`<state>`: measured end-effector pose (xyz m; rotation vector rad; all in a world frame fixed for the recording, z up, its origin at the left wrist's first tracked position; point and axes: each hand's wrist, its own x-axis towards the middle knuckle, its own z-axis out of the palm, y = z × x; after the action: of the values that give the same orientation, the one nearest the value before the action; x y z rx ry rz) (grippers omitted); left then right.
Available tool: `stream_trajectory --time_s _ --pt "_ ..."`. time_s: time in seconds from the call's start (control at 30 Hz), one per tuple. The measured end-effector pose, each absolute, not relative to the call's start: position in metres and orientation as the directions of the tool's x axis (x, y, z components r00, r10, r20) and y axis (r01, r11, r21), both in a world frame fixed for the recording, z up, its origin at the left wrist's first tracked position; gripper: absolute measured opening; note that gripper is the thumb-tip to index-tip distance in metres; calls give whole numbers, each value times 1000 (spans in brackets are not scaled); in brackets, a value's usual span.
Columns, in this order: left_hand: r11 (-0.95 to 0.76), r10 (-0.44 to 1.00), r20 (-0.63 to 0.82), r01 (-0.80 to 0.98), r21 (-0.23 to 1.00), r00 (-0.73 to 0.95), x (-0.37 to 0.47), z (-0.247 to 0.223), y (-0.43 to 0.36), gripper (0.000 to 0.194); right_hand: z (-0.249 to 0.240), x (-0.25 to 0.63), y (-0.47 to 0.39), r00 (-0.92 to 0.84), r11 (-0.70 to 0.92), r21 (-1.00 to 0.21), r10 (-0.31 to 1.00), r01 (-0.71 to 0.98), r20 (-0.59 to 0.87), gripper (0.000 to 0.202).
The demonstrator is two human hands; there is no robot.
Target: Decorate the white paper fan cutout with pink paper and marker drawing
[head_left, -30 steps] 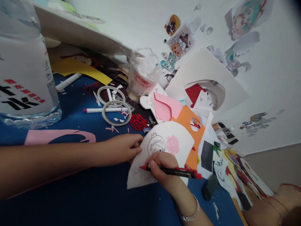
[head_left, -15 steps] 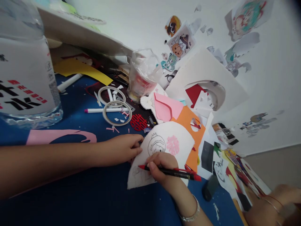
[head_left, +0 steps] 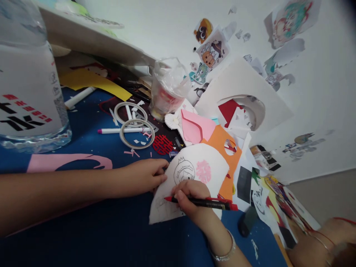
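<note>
A white rounded paper point(head_left: 219, 159) lies on the blue table, bearing a line drawing of a crowned figure and a pink cut-out character point(head_left: 204, 171). My right hand point(head_left: 191, 194) grips a black and red pen point(head_left: 219, 203), its red tip pointing left just over the paper's lower left part. Some of the drawing is hidden under that hand. At the paper's left edge rests my left hand point(head_left: 152, 173), fingers curled together and pressing on or pinching the rim; what lies under the fingertips is hidden.
A large water bottle point(head_left: 30, 92) stands at left. Behind the paper are tape rings point(head_left: 137, 134), a bagged cup point(head_left: 168, 91), pink paper point(head_left: 197, 126) and orange paper point(head_left: 226, 148). Another person's arm point(head_left: 319, 244) shows at lower right.
The view has shifted slightly, moving things a little to the left. The pen tilts slightly differently in my right hand. The other person's arm at lower right has moved.
</note>
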<state>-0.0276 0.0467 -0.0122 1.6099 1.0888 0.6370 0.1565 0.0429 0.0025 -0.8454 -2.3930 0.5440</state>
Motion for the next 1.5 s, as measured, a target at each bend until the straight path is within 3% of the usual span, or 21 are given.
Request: stream_trajectory --time_s 0.73,1.03,1.37,1.5 --pt "-16 885 -142 334 943 444 -28 -9 45 21 7 154 42 -673 812 -388 581 437 458 24" --pt "14 877 -152 291 957 455 -27 -11 46 23 2 155 42 -666 781 -487 605 391 436 27" --pt "-47 893 -99 308 950 439 -27 -13 45 25 1 153 45 -687 856 -446 490 261 537 22" --pt "-40 891 -99 293 955 443 -27 -14 46 24 0 152 45 -697 854 -428 499 296 515 22"
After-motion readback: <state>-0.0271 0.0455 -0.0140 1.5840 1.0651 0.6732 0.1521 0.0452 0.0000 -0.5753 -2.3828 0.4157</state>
